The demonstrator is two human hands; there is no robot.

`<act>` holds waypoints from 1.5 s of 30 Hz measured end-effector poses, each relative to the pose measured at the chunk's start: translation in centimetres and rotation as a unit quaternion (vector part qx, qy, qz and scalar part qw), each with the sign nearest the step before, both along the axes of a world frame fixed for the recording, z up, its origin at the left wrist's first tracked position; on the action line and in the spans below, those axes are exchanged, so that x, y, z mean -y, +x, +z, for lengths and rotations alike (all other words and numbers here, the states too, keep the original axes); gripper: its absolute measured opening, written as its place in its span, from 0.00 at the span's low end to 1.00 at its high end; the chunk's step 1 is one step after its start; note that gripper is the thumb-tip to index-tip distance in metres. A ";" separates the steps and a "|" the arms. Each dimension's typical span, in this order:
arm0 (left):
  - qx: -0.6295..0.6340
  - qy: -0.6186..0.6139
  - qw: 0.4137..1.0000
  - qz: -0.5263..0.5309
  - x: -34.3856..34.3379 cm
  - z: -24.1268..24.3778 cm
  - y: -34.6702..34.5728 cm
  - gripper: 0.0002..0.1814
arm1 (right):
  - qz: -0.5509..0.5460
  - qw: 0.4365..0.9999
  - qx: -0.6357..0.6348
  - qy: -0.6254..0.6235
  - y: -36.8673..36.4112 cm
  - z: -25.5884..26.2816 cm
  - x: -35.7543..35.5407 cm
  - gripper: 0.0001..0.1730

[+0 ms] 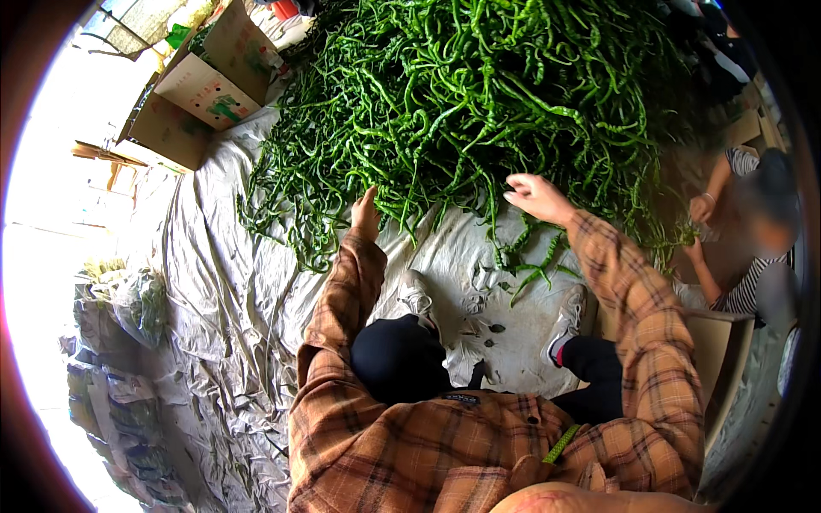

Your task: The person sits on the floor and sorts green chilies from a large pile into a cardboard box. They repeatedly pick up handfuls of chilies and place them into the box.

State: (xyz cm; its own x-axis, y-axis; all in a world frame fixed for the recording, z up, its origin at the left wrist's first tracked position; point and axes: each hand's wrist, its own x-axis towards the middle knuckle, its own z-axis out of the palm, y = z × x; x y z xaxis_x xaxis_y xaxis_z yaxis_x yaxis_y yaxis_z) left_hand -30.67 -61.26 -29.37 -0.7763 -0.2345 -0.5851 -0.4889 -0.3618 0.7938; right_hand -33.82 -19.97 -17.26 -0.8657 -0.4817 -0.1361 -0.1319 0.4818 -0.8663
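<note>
A large heap of long, curly green chili peppers (449,115) lies on a pale sheet in front of me. My left hand (365,215) is at the near edge of the heap, its fingers pointing into the peppers; whether it grips any cannot be told. To the right, my right hand (535,195) hovers over the heap's near edge, fingers apart and slightly curled, with nothing seen in it. Several loose peppers (539,272) lie on the sheet just below my right hand, between it and my shoes.
Printed cardboard boxes (208,93) stand at the upper left. Bagged produce (141,301) is stacked at the far left on the wrinkled sheet (218,269). Another person's hands (702,208) handle greens at the right, and an open cardboard box (712,340) stands beside my leg.
</note>
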 end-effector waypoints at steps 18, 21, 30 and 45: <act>0.008 0.270 0.952 0.147 -2.1 -8.0 -0.2 0.56 | 0.068 0.909 -0.219 0.347 -15.9 -2.7 23.9 0.38; -0.047 0.314 0.936 0.151 -3.7 -6.4 -1.0 0.51 | 0.026 0.905 -0.175 0.386 -17.1 -2.9 24.5 0.42; -0.132 0.371 0.900 0.186 -4.9 -5.8 0.9 0.47 | 0.147 0.905 -0.110 0.384 -18.5 -3.2 23.7 0.54; -0.083 0.429 0.880 0.186 -4.6 -4.1 -2.3 0.44 | 0.226 0.893 -0.016 0.390 -19.5 -4.0 25.7 0.63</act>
